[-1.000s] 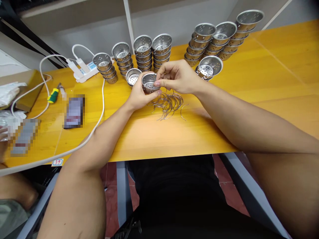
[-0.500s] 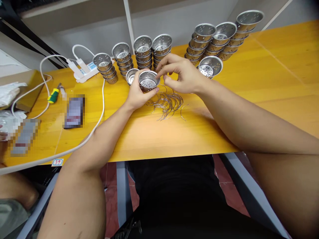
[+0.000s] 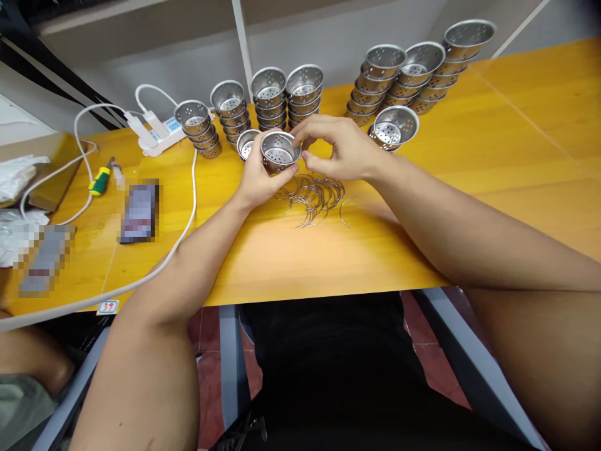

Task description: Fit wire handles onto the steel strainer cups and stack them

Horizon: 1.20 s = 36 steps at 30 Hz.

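Observation:
My left hand (image 3: 257,178) is wrapped round a small perforated metal cup (image 3: 280,156), thumb along its near side, the cup's mouth facing up toward me. At the right rim of that cup, my right hand (image 3: 335,147) is closed in a pinch, with fingertips against or just beside the rim. Whatever lies between those fingertips is too small to make out. Below both hands, a loose pile of thin curved wires (image 3: 315,195) lies on the table. Another perforated cup (image 3: 246,145) stands just behind my left hand, partly hidden.
Stacks of perforated cups (image 3: 268,94) line the back, with more stacks (image 3: 385,75) at the right and a cup (image 3: 395,125) before them. On the left are a power strip (image 3: 164,136), a white cable (image 3: 194,194), a green-yellow screwdriver (image 3: 99,181) and a phone (image 3: 139,213).
My right hand has shifted slightly down and left, and its thumb and fingers have drawn in at the cup's rim. My left hand keeps the cup in nearly the same place.

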Each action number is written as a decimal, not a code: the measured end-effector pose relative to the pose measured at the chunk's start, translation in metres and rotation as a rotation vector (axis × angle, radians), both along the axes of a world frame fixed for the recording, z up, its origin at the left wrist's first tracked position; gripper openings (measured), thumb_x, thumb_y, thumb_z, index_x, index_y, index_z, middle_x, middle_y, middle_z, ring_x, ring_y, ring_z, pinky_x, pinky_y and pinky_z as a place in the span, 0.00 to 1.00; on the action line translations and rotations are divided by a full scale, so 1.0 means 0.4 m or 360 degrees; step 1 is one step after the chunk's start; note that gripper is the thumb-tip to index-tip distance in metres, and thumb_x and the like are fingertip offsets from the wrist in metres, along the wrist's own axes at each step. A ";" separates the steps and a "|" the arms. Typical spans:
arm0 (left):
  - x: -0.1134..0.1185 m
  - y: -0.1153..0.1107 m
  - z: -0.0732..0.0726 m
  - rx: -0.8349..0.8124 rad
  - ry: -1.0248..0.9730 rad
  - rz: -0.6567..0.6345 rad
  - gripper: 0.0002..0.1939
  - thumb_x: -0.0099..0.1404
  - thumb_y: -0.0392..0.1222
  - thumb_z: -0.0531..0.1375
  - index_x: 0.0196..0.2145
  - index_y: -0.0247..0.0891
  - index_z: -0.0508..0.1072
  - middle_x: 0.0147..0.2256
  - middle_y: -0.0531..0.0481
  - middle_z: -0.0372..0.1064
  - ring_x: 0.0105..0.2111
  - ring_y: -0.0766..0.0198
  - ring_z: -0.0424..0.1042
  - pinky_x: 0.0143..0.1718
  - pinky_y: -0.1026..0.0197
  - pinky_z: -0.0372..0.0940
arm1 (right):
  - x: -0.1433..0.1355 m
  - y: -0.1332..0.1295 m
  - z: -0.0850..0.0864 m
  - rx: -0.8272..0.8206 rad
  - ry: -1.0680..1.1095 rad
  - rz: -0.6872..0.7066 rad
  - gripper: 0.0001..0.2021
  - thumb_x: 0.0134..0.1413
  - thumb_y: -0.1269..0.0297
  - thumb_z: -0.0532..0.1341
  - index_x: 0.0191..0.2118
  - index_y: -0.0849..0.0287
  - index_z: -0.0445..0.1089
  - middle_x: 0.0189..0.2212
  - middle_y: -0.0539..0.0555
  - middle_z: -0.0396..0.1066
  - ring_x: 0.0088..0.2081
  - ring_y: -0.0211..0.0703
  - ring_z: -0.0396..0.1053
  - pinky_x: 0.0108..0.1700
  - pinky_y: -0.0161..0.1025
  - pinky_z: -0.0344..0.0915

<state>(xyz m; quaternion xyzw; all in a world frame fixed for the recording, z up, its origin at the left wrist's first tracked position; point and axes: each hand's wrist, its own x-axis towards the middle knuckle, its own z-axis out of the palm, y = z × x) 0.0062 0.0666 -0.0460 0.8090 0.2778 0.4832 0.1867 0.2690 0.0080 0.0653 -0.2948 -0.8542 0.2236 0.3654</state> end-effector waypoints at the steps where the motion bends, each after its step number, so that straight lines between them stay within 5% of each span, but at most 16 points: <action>1: -0.002 0.001 -0.002 -0.0002 0.0007 -0.0007 0.51 0.70 0.79 0.69 0.77 0.52 0.56 0.70 0.39 0.70 0.71 0.43 0.76 0.78 0.35 0.69 | -0.001 -0.001 0.001 -0.0011 -0.0012 -0.0001 0.15 0.61 0.46 0.75 0.49 0.46 0.83 0.59 0.57 0.83 0.60 0.65 0.80 0.69 0.61 0.76; 12: 0.011 -0.015 -0.019 0.0003 -0.0025 -0.0052 0.50 0.71 0.77 0.69 0.76 0.52 0.56 0.68 0.40 0.70 0.69 0.45 0.76 0.76 0.36 0.71 | 0.012 0.015 -0.016 0.0030 -0.0099 0.0007 0.13 0.63 0.48 0.74 0.49 0.45 0.89 0.60 0.57 0.84 0.62 0.65 0.80 0.71 0.62 0.76; 22: 0.006 -0.036 0.004 0.0057 0.0011 -0.0019 0.49 0.72 0.75 0.69 0.76 0.52 0.56 0.68 0.39 0.68 0.70 0.43 0.74 0.78 0.36 0.68 | 0.004 0.025 -0.042 0.0063 -0.0100 0.0077 0.15 0.71 0.46 0.71 0.54 0.44 0.89 0.63 0.59 0.82 0.68 0.67 0.77 0.76 0.68 0.72; 29: 0.004 -0.039 0.017 0.0107 0.0061 -0.0067 0.48 0.75 0.76 0.65 0.79 0.56 0.52 0.71 0.41 0.66 0.73 0.42 0.73 0.81 0.36 0.65 | -0.012 -0.014 -0.014 0.0095 -0.0267 0.0028 0.24 0.80 0.40 0.59 0.61 0.48 0.84 0.68 0.63 0.76 0.73 0.68 0.71 0.78 0.71 0.68; 32: 0.008 -0.044 0.020 0.0080 0.0058 -0.0051 0.49 0.74 0.79 0.64 0.78 0.54 0.52 0.70 0.40 0.67 0.73 0.42 0.74 0.80 0.36 0.67 | -0.019 -0.019 -0.015 0.0121 -0.0279 -0.0044 0.26 0.77 0.37 0.62 0.66 0.48 0.79 0.68 0.64 0.75 0.70 0.69 0.72 0.75 0.70 0.71; 36: 0.018 -0.047 0.017 0.0074 0.0084 -0.0015 0.61 0.63 0.88 0.66 0.79 0.54 0.50 0.73 0.38 0.65 0.77 0.37 0.71 0.81 0.35 0.67 | -0.036 -0.023 -0.032 0.0137 -0.0257 -0.0093 0.41 0.68 0.35 0.72 0.75 0.53 0.66 0.68 0.65 0.74 0.67 0.68 0.73 0.71 0.64 0.73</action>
